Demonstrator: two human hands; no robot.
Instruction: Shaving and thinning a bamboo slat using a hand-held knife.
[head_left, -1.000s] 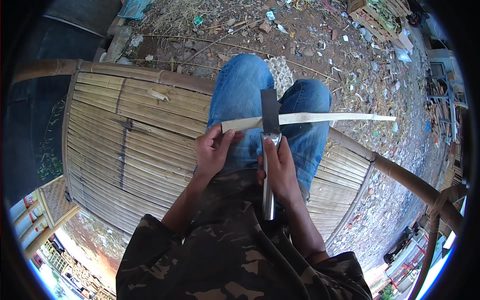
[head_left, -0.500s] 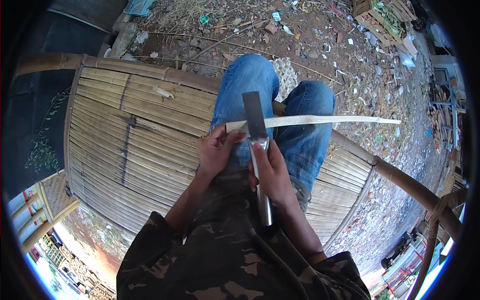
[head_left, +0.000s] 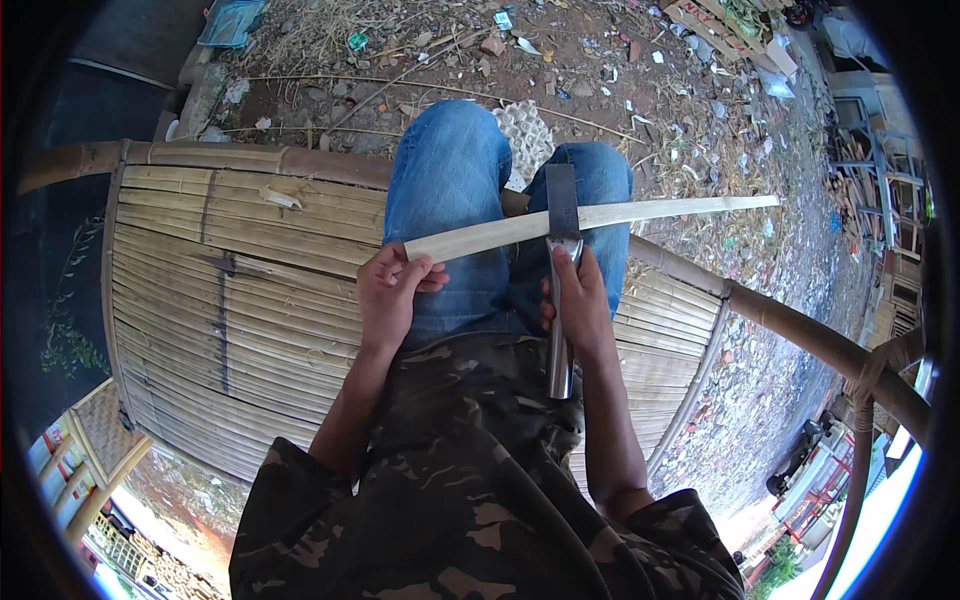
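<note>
A long, pale bamboo strip (head_left: 480,238) lies across above my jeans-clad thighs, its far end reaching out past my right knee. My left hand (head_left: 393,285) pinches its left end between thumb and fingers. In my right hand (head_left: 580,295) is a knife (head_left: 562,200) with a broad, dark, square-ended blade and a shiny metal tube handle. The blade crosses over the strip near my right thigh, pointing away from me. My right thumb rests at the top of the handle, where the blade begins.
I sit on a bamboo slat bench (head_left: 290,330) framed by a thick bamboo pole (head_left: 800,330) on the right. A small bamboo scrap (head_left: 280,198) lies on the slats. Beyond my knees are an egg tray (head_left: 522,138), littered ground and a wooden crate (head_left: 735,35).
My right hand has moved the knife rightward along the strip, away from my left hand. The left hand keeps its hold on the strip's end. The whole view has shifted slightly.
</note>
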